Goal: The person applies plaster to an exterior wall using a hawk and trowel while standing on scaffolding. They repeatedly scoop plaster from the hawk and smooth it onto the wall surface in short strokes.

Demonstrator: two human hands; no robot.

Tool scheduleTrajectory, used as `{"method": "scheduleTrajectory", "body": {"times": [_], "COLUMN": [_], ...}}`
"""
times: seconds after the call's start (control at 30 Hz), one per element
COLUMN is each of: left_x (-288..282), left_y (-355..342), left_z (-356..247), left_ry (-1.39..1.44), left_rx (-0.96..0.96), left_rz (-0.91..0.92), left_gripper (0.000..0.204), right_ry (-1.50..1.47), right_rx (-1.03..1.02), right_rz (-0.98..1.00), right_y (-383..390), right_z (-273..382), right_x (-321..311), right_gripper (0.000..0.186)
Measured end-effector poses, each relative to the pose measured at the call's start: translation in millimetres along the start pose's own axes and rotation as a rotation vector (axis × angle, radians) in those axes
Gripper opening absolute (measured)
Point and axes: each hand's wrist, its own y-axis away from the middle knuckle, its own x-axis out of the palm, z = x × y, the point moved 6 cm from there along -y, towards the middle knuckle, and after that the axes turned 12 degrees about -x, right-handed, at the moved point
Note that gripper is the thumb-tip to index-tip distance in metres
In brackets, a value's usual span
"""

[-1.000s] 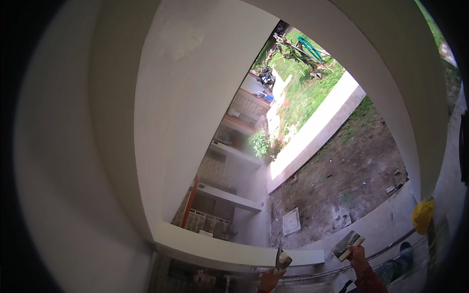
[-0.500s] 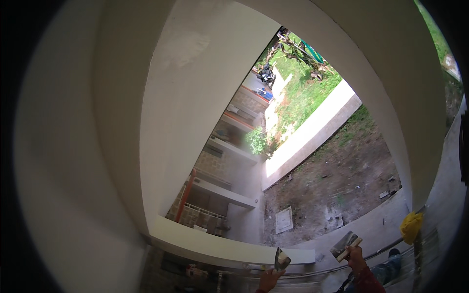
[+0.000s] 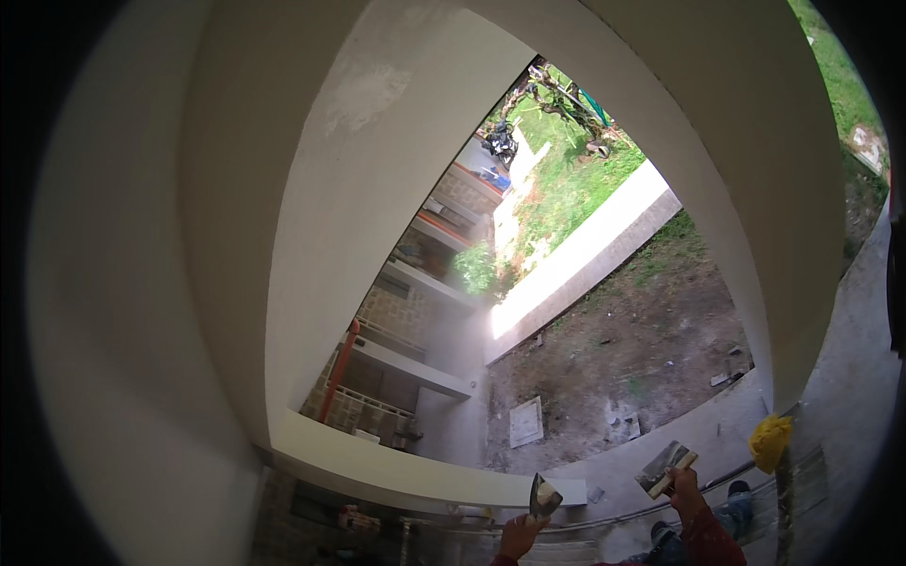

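At the lower edge, my left hand (image 3: 518, 538) is closed round the handle of a putty knife (image 3: 545, 491). The dark blade points up and carries a pale lump of paste. My right hand (image 3: 686, 491) grips a flat rectangular trowel (image 3: 658, 464) by its light-coloured handle, its grey blade tilted toward the left. The two tools are apart, and neither touches the wall. Above and left of my hands stretches a pale plastered wall surface (image 3: 344, 179) with a whitish smeared patch.
A cream beam ledge (image 3: 425, 481) runs behind my left hand. Far below lies bare soil (image 3: 613, 340) with a square slab (image 3: 526, 422). A yellow cloth-like thing (image 3: 771, 443) hangs at right, near a pole. My shoes stand on narrow planks or rails.
The view has shifted slightly, so the opening and yard sit further left. Both hands keep hold of their tools; the putty knife's blade has turned a little and stands more upright.
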Motion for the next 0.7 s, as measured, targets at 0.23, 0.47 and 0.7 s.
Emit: {"method": "scheduleTrajectory", "body": {"times": [0.23, 0.47, 0.7], "left_x": [-40, -51, -163], "left_y": [-3, -22, -72], "left_z": [-26, -14, -27], "left_ry": [0.093, 0.154, 0.369], "left_rx": [0.032, -0.216, -0.332], "left_rz": [-0.057, 0.056, -0.163], "left_gripper": [0.046, 0.029, 0.035], "right_ry": [0.029, 0.071, 0.06], "right_rx": [0.008, 0.028, 0.009], "right_rz": [-0.009, 0.045, 0.279], "right_y": [0, 8, 41], "right_z": [10, 23, 104], "right_x": [-11, 0, 72], "right_gripper": [0.038, 0.036, 0.043]}}
